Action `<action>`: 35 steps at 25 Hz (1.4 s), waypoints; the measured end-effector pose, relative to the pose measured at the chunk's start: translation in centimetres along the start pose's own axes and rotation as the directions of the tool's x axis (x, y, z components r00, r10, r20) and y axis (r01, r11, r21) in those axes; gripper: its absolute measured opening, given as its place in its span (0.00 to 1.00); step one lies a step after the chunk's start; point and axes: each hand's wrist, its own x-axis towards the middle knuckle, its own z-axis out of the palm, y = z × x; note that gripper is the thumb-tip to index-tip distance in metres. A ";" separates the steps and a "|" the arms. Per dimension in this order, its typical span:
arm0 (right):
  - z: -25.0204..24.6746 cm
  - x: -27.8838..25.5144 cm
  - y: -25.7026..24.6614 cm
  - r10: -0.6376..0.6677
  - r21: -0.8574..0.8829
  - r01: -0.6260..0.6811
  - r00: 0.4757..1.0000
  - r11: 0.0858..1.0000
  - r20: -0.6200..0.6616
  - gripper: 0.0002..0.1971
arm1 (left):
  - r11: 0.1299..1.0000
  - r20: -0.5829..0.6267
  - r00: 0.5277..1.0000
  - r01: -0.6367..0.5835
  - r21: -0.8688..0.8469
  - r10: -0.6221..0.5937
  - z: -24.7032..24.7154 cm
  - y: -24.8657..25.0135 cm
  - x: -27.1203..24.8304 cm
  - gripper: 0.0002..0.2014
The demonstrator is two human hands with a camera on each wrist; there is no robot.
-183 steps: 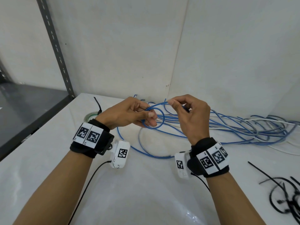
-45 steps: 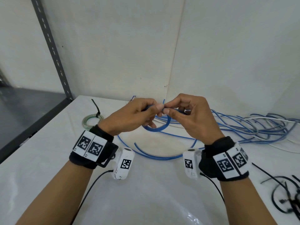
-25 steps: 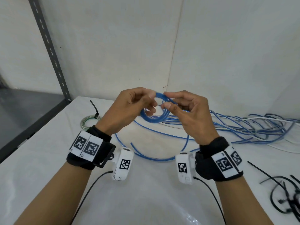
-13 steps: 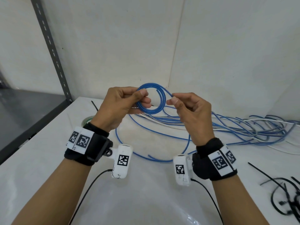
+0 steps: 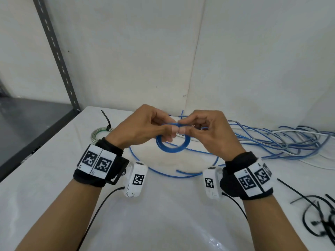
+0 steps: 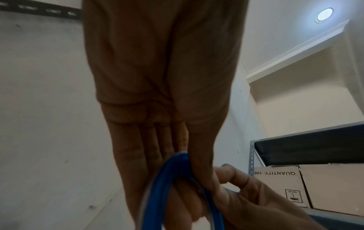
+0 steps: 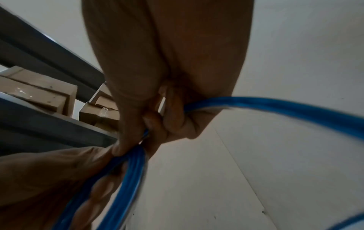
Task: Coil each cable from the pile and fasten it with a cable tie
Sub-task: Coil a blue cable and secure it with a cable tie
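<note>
Together, left hand (image 5: pixel 145 126) and right hand (image 5: pixel 208 131) pinch the blue cable (image 5: pixel 170 151), wound into a small several-turn ring.

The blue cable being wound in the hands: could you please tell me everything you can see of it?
The blue cable is thin, smooth and plastic-looking. Several turns form a small round coil held above the white table. The left hand and right hand pinch the coil's top together, fingertips meeting. No tie is on it yet. Its unwound tail drops to the table in a wide curve, ending in a loose end below the coil.
</note>
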 end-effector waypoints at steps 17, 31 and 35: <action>0.9 0.2 -0.8 -0.008 0.268 0.095 0.951 0.959 -0.311 0.07 | 0.957 -0.270 0.963 -0.068 -0.280 -0.010 0.1 1.0 0.0 0.11; -0.1 0.1 -1.0 -0.051 0.045 0.058 0.986 0.997 -0.157 0.05 | 0.949 -0.105 0.984 0.110 -0.294 -0.146 1.9 1.3 0.7 0.23; 0.1 0.2 -1.1 -0.009 0.173 0.057 0.964 0.983 -0.267 0.04 | 0.909 -0.226 0.967 0.012 -0.417 -0.117 1.1 1.3 0.8 0.24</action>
